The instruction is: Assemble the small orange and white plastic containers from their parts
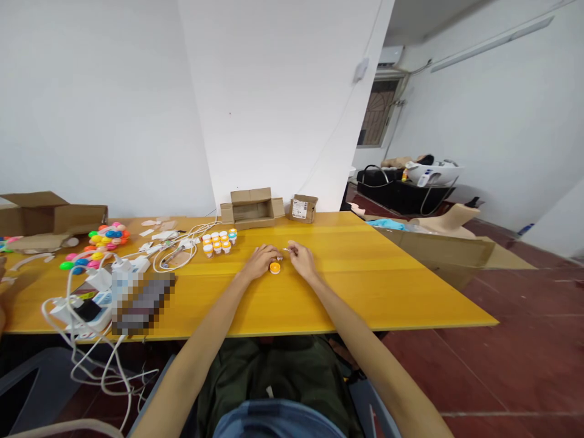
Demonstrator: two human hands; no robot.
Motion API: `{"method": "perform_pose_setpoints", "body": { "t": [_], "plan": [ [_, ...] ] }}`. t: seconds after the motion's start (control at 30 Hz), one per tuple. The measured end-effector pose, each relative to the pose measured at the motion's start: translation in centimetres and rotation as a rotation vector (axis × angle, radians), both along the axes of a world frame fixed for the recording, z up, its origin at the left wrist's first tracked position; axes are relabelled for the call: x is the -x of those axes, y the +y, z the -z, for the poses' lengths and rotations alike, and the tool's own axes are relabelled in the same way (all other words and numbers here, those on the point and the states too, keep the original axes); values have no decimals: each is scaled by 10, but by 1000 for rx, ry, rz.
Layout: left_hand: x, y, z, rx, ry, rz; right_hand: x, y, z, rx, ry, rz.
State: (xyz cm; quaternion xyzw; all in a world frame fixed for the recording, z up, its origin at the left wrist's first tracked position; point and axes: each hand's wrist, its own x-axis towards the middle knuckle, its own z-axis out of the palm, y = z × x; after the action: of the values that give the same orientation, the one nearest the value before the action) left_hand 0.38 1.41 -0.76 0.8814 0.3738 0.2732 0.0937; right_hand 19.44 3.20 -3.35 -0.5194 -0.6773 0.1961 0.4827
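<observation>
My left hand (261, 261) rests low over the table, fingers curled round a small clear container (280, 258). Just below its fingertips is a round orange cap with a white rim (274, 267); whether it is joined to the container I cannot tell. Close by on the right, my right hand (301, 258) is closed in a pinch on a small whitish piece (286, 249), too small to name. Left of both hands stands a group of several small jars (218, 242) with white and orange tops, one of them teal.
Two cardboard boxes, one open (252, 210) and one labelled (300, 209), stand by the wall. White cables (182, 255), a power strip (107, 298), a blurred phone-like object (146, 301) and colourful balls (107, 238) lie leftward. A large carton (429, 252) adjoins the table's right edge.
</observation>
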Motion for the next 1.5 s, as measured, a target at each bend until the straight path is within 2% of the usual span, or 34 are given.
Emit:
{"method": "perform_pose_setpoints", "body": {
  "t": [0.17,0.33,0.67,0.8,1.07,1.5],
  "plan": [
    [1,4,4,-10,-27,-5,0,2,5,4,207,-46],
    [5,6,7,11,-125,-27,4,0,5,11,317,-58],
    [7,10,9,210,-637,-94,9,-8,-2,123,421,-248],
    [6,8,8,327,-767,-88,17,-13,-4,151,479,-295],
    [4,2,4,398,-833,-50,24,-16,-8,155,497,-357],
    [-3,-4,-1,485,-922,-61,28,-20,-11,168,534,-366]
  ]
}}
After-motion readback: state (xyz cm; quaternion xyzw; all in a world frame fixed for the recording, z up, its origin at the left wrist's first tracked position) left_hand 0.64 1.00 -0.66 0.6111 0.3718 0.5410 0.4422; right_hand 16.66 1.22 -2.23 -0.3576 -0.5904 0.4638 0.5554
